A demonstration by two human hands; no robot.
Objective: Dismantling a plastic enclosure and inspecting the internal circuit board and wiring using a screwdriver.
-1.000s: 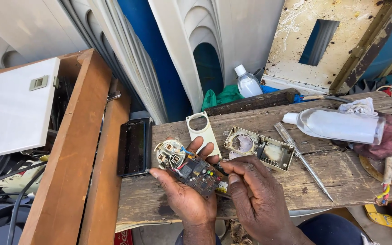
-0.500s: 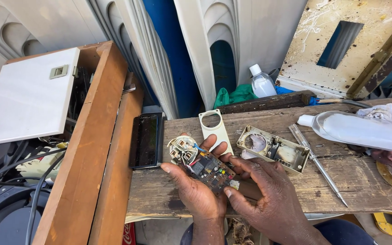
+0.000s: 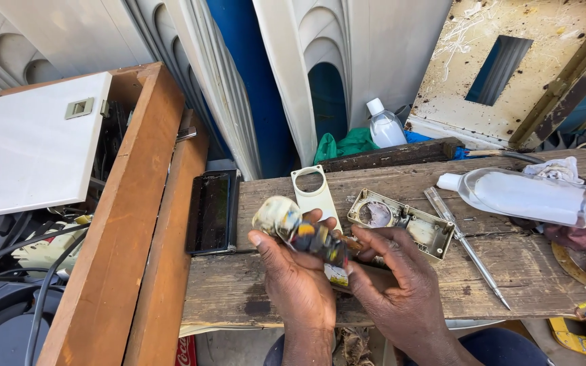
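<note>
While the left hand (image 3: 296,278) cradles a small dark circuit board with a round cream coil (image 3: 306,234) above the weathered wooden plank bench (image 3: 388,291), fingers curled under it for support, the right hand (image 3: 391,274) pinches its near end, steadying it.

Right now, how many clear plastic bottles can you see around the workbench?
2. One bottle lies on its side on the right of the wooden bench, beside a rag. The other, a smaller bottle, stands upright behind the bench near green cloth. More may be hidden among the clutter.
</note>
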